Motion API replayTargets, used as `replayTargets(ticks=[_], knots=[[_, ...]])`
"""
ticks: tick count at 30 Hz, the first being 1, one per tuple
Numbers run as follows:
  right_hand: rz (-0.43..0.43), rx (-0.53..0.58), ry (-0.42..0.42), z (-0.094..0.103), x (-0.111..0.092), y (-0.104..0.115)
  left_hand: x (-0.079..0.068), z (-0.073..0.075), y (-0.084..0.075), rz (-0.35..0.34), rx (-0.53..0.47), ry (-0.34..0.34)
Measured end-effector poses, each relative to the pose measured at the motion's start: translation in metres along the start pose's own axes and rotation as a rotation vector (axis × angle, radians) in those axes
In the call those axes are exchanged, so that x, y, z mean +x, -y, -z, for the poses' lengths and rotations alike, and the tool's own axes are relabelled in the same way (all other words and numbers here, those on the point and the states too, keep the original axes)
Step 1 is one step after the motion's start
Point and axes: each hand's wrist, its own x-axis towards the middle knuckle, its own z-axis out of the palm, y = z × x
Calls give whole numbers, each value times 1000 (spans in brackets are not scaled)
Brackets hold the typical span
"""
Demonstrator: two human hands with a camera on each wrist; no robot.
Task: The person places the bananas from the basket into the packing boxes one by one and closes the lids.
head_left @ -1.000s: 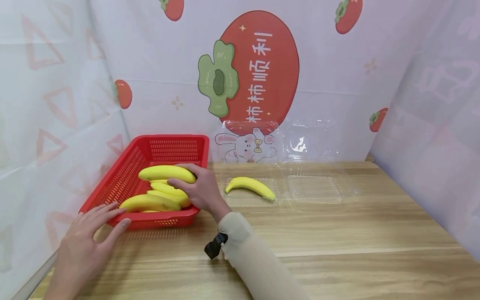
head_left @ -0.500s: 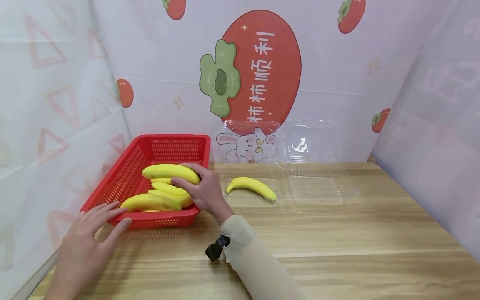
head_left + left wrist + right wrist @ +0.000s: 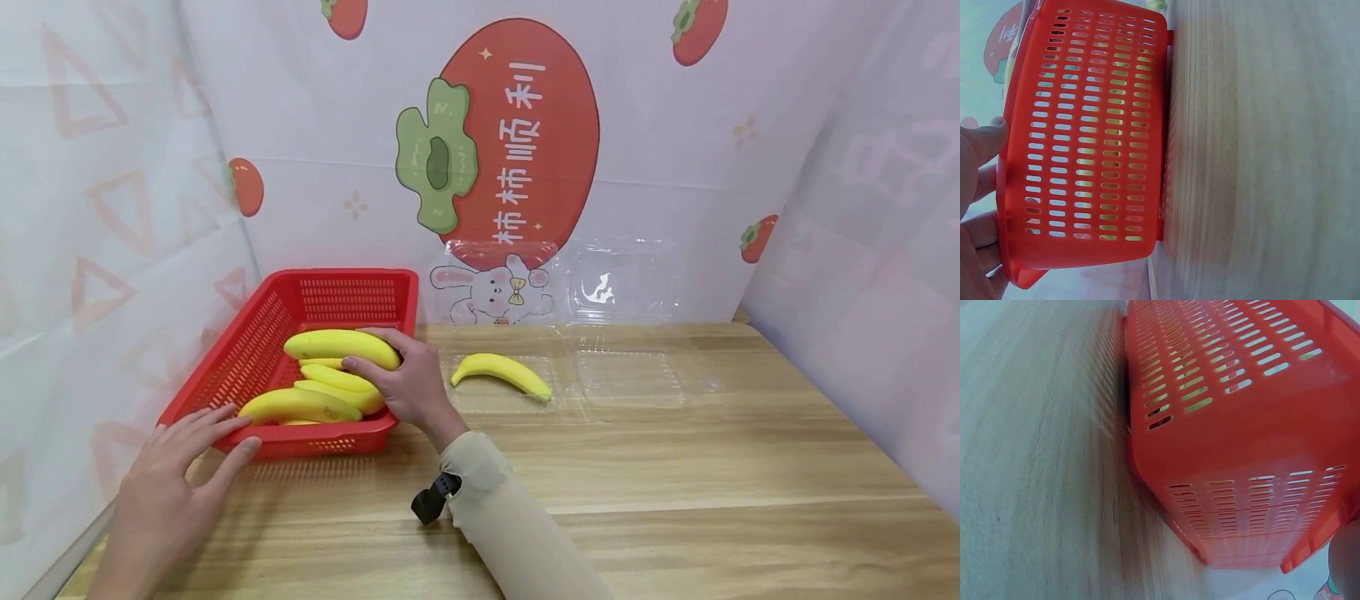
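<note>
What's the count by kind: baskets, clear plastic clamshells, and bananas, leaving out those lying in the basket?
Red plastic basket: 1
Clear plastic clamshells: 2
Bananas: 2 (held banana, in the right hand; packed banana, in one clamshell)
Total: 5

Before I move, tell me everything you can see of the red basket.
The red basket looks like plastic: rectangular, with rows of slots through its walls, a plain rim and short feet beneath. It stands upright on the wooden table, at the head view's left. Bananas lie in its near part. The left hand touches its near-left rim. Whether the right hand, holding another banana, touches it is unclear.
</note>
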Motion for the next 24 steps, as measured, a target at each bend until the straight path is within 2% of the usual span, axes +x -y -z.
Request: replayTargets(ticks=[24], knots=[[-16,-2,15,5,-2,1,-1,3,-2,-4,5,1]])
